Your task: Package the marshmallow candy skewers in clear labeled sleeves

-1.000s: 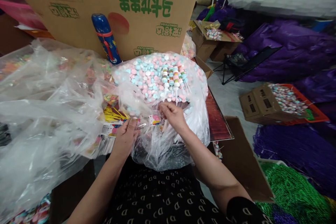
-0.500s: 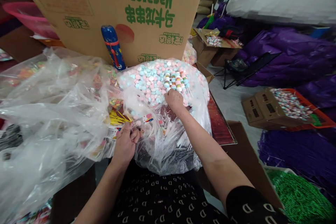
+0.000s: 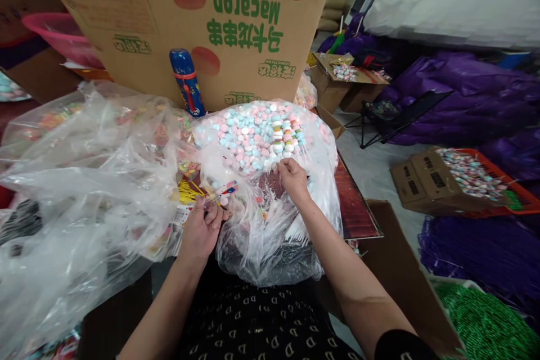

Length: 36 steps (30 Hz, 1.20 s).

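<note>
My left hand (image 3: 203, 224) is closed, pinching a small clear bag with a coloured print (image 3: 229, 188) in front of the plastic. Thumb and fingertips of my right hand (image 3: 294, 180) are pressed together just below a candy skewer (image 3: 277, 136), a stack of white, blue and pink pieces. They seem to grip its stick, which is hard to make out. More skewers lie beside it on loose pink and blue candies (image 3: 240, 140) in a big clear plastic bag (image 3: 253, 259). White sticks (image 3: 298, 230) lie near my right wrist.
A large cardboard box (image 3: 248, 79) stands behind, with a blue bottle (image 3: 186, 83) before it. Clear plastic bags (image 3: 105, 163) of colourful sweets cover the left. Yellow ties (image 3: 188, 191) lie by my left hand. At right are an orange crate (image 3: 525, 180) and a folding chair (image 3: 405, 118).
My right hand has drawn back toward me and slightly right from the skewers. My left hand still holds the small bag in nearly the same place. The view has shifted a little.
</note>
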Each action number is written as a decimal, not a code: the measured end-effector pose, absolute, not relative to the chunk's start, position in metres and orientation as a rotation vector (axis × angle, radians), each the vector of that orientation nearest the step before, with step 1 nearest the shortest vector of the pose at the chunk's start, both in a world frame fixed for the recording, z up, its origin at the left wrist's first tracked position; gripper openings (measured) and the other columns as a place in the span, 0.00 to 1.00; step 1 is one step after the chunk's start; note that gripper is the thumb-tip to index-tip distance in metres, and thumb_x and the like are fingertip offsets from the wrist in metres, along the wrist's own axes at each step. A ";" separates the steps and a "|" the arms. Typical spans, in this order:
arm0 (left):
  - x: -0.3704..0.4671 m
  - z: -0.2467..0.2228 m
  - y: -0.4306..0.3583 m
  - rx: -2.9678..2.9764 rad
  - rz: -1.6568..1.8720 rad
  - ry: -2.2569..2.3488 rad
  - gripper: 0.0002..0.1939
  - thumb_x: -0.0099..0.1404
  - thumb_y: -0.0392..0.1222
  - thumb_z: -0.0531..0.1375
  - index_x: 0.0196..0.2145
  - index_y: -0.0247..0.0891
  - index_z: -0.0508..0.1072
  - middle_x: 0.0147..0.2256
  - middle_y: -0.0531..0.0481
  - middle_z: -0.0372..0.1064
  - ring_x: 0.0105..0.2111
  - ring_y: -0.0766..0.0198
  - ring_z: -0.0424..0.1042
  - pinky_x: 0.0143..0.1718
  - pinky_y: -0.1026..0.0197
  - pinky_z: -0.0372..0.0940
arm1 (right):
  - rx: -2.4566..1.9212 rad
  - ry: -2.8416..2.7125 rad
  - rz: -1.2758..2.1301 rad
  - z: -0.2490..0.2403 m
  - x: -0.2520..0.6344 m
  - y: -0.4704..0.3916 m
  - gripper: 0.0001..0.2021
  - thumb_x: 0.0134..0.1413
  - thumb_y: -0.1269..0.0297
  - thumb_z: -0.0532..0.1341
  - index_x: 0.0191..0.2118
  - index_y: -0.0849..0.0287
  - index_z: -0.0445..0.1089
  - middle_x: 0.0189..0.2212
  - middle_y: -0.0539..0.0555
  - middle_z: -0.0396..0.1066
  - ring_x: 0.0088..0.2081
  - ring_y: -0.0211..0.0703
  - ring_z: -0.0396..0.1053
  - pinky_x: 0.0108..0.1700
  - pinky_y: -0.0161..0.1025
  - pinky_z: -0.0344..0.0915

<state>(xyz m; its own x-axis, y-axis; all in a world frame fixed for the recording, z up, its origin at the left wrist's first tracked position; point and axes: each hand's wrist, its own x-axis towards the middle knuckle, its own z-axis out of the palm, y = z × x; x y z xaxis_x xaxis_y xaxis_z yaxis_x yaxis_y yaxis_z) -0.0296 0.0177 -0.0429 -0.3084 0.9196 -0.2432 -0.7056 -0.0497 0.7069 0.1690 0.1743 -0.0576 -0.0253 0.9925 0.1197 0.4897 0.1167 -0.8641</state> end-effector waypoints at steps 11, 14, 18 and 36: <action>-0.029 -0.039 0.018 0.390 1.676 0.833 0.28 0.64 0.53 0.69 0.19 0.40 0.58 0.13 0.64 0.42 0.13 0.74 0.49 0.27 0.65 0.66 | -1.055 -1.507 1.188 -0.042 0.223 0.079 0.12 0.59 0.51 0.67 0.36 0.55 0.75 0.21 0.47 0.72 0.24 0.38 0.69 0.30 0.36 0.67; -0.028 -0.040 0.018 0.417 1.671 0.834 0.29 0.64 0.55 0.69 0.19 0.40 0.58 0.13 0.63 0.41 0.13 0.74 0.48 0.26 0.65 0.65 | -1.052 -1.560 1.213 -0.039 0.238 0.058 0.13 0.60 0.51 0.67 0.37 0.56 0.78 0.20 0.47 0.71 0.23 0.38 0.68 0.28 0.35 0.67; -0.025 -0.040 0.018 0.436 1.661 0.871 0.31 0.65 0.55 0.68 0.18 0.39 0.55 0.13 0.63 0.41 0.13 0.74 0.48 0.26 0.65 0.66 | -1.039 -1.663 1.183 -0.035 0.250 0.046 0.12 0.62 0.53 0.66 0.33 0.56 0.79 0.21 0.48 0.72 0.23 0.38 0.69 0.28 0.35 0.67; -0.026 -0.041 0.014 0.470 1.603 1.037 0.26 0.50 0.57 0.77 0.24 0.40 0.67 0.14 0.62 0.57 0.13 0.72 0.59 0.22 0.65 0.66 | -1.105 -1.872 1.095 -0.032 0.282 0.050 0.10 0.60 0.55 0.68 0.36 0.54 0.83 0.31 0.53 0.83 0.31 0.45 0.80 0.35 0.38 0.76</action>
